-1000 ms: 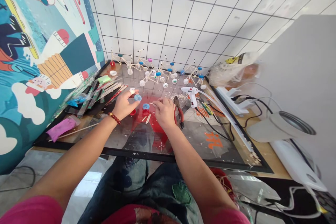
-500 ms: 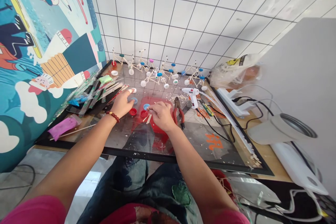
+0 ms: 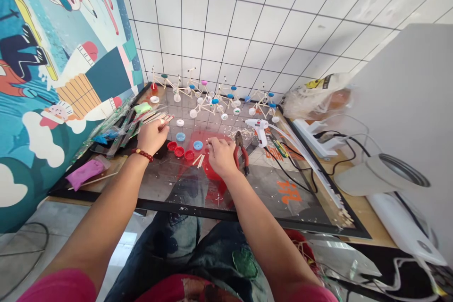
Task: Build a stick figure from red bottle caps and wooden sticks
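Extending over the left part of the glass tabletop [image 3: 152, 189], the left hand [image 3: 152, 138] lay at the wooden sticks [image 3: 163, 117], fingers curled; whether they gripped a stick could not be determined. The right hand [image 3: 221, 156] was positioned with bent fingers, its contents indeterminable. Short cut sticks [image 3: 201, 161] and a blue bottle cap [image 3: 197, 145] lay just left of it, red-handled pliers [image 3: 239, 144] just right. Three red caps [image 3: 179, 152] lay between the hands.

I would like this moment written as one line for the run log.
left hand: near wooden sticks | right hand: between blue cap and pliers | red caps: on table | glue gun: unheld
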`<state>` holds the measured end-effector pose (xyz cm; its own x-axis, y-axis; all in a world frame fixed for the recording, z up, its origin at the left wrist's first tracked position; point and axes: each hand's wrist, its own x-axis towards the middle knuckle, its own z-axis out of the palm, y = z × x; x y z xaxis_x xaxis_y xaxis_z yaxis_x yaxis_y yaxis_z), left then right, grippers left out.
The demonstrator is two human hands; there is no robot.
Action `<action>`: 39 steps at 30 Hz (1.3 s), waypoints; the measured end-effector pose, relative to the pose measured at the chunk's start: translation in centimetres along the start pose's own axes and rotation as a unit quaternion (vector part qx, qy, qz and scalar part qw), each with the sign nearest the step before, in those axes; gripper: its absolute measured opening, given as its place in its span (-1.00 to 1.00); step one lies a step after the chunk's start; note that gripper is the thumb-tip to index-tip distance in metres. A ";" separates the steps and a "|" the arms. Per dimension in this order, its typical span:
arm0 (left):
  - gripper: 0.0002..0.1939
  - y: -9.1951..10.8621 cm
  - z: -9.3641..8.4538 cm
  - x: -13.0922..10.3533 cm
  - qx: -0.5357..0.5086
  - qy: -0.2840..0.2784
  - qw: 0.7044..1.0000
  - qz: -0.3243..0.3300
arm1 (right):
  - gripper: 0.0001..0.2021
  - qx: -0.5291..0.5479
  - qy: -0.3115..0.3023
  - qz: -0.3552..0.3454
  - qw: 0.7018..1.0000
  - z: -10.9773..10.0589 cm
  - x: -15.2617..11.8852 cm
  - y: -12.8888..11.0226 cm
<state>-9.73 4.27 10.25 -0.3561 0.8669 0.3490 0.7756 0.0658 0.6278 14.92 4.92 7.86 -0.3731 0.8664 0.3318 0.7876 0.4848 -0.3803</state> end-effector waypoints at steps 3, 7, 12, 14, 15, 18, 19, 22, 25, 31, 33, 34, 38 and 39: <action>-0.75 0.6 0.4 -0.7 -0.005 -0.076 0.997 0.021 | -0.80 0.020 -0.010 -0.043 0.999 0.1 -0.1 -0.1; -0.75 1.4 1.1 -1.6 -0.037 -0.077 0.992 0.090 | -0.80 0.028 0.014 -0.057 0.998 0.1 -0.2 -0.2; -0.82 3.1 2.0 -3.5 -0.058 -0.083 0.938 0.331 | -0.80 0.013 0.036 -0.057 0.998 0.1 -0.2 -0.1; -0.84 3.8 2.2 -4.2 -0.062 -0.115 0.912 0.389 | -0.80 0.012 0.043 -0.069 0.997 0.3 -0.2 -0.1; -0.85 4.0 2.2 -4.5 -0.066 -0.129 0.902 0.407 | -0.80 0.013 0.046 -0.073 0.996 0.3 -0.2 0.0; -0.86 4.3 1.9 -4.6 -0.078 -0.128 0.896 0.419 | -0.80 0.011 0.054 -0.065 0.996 0.5 -0.1 0.1; -0.86 4.2 1.7 -4.5 -0.077 -0.115 0.901 0.411 | -0.79 0.010 0.056 -0.058 0.997 0.5 -0.1 0.2; -0.83 3.7 1.5 -4.0 -0.067 -0.061 0.927 0.363 | -0.78 0.014 0.053 -0.045 0.998 0.5 -0.1 0.2; -0.81 3.3 1.8 -3.7 -0.055 -0.025 0.945 0.321 | -0.78 0.022 0.050 -0.051 0.997 0.5 -0.2 0.2; -0.80 3.4 2.6 -4.3 -0.034 -0.061 0.943 0.324 | -0.76 0.018 0.068 -0.063 0.996 0.4 -0.3 0.0; -0.78 3.4 2.6 -4.4 -0.022 -0.068 0.945 0.318 | -0.77 0.018 0.073 -0.063 0.995 0.4 -0.3 0.0; -0.78 3.3 2.6 -4.4 -0.014 -0.073 0.946 0.315 | -0.77 0.018 0.073 -0.063 0.995 0.4 -0.3 0.0; -0.83 3.3 2.8 -4.4 0.013 -0.107 0.937 0.333 | -0.77 0.022 0.065 -0.066 0.995 0.3 -0.3 0.0; -0.84 3.3 2.9 -4.4 0.018 -0.117 0.933 0.341 | -0.77 0.023 0.064 -0.065 0.996 0.3 -0.3 0.0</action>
<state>-4.12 2.10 8.73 0.3464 0.7971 0.4946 0.7984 -0.5273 0.2906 14.89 4.70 7.49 -0.4022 0.7748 0.4877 0.7128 0.5993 -0.3643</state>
